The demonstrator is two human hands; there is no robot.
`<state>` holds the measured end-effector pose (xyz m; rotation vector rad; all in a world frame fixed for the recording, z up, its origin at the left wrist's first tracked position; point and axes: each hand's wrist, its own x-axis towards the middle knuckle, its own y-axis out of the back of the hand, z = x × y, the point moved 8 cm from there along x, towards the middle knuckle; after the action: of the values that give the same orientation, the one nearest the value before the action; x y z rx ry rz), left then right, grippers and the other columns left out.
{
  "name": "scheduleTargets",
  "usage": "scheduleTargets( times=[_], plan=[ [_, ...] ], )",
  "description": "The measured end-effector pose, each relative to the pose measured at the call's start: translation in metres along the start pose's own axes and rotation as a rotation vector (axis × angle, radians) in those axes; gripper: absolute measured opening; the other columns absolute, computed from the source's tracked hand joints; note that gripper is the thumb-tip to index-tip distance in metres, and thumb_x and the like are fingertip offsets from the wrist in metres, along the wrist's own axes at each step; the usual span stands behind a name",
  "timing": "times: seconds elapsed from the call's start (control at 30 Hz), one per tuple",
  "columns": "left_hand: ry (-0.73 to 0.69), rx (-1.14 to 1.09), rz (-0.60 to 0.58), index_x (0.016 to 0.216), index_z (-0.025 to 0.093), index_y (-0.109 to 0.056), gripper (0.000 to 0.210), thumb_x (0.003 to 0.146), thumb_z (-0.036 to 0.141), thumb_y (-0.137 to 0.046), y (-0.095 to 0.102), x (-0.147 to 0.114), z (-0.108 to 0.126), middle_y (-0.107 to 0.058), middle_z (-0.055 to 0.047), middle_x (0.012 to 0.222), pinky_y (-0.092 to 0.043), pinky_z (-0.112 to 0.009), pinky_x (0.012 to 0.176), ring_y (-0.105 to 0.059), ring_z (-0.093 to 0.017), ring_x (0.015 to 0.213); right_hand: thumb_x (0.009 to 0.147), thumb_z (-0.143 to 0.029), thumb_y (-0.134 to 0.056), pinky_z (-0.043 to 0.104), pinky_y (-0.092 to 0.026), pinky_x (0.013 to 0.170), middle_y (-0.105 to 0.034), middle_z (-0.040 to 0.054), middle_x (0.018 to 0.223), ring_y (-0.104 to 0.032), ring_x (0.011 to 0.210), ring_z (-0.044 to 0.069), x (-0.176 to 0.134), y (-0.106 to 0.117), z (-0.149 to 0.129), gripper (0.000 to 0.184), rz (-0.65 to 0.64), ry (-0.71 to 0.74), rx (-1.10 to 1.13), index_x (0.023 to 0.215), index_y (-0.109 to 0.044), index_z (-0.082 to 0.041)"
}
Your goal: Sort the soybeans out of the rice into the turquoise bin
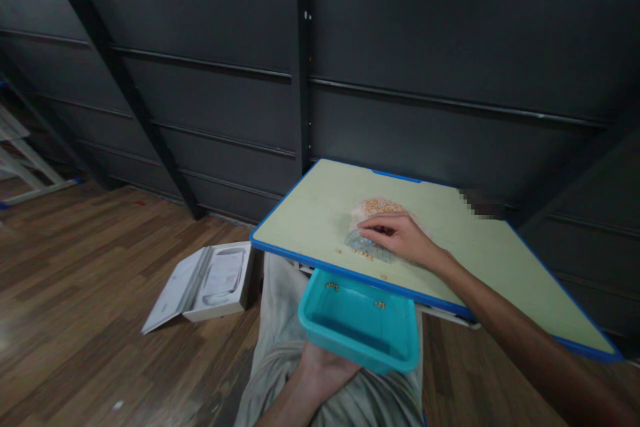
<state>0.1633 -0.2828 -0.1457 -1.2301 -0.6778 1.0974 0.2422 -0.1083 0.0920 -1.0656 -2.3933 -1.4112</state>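
My left hand [325, 363] is under the near side of a turquoise plastic tray [360, 352], supporting it just below the table's front edge; most of its fingers are hidden by the tray. Two small groups of yellowish kernels [381, 305] lie inside. Over the table, the closed fingers of my right hand [397, 233] hold a clear plastic protractor [373, 248] low against the top. A heap of orange-yellow kernels, possibly corn [383, 205], sits just beyond that hand on a pale pinkish patch. A few loose kernels [363, 255] lie at the protractor's near side.
The small table [305, 213] has a pale green top and blue rim. An open white box [223, 280] stands on the wooden floor to the left. A dark panelled wall [225, 100] rises behind the table. White table legs [40, 170] show at far left.
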Motion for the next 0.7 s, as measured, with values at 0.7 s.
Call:
scheduleTargets(
  times=[0.7],
  plan=[
    [0.006, -0.009, -0.007, 0.135, 0.026, -0.091, 0.044, 0.097, 0.049, -0.097, 0.0, -0.001, 0.0, -0.098, -0.013, 0.129, -0.052, -0.062, 0.14, -0.08, -0.041, 0.152, 0.113, -0.038, -0.084, 0.04, -0.072, 0.09, -0.098, 0.0065, 0.111, -0.09, 0.093, 0.025, 0.001, -0.001, 0.01, 0.02, 0.035, -0.061, 0.001, 0.12, -0.1, -0.03]
  ],
)
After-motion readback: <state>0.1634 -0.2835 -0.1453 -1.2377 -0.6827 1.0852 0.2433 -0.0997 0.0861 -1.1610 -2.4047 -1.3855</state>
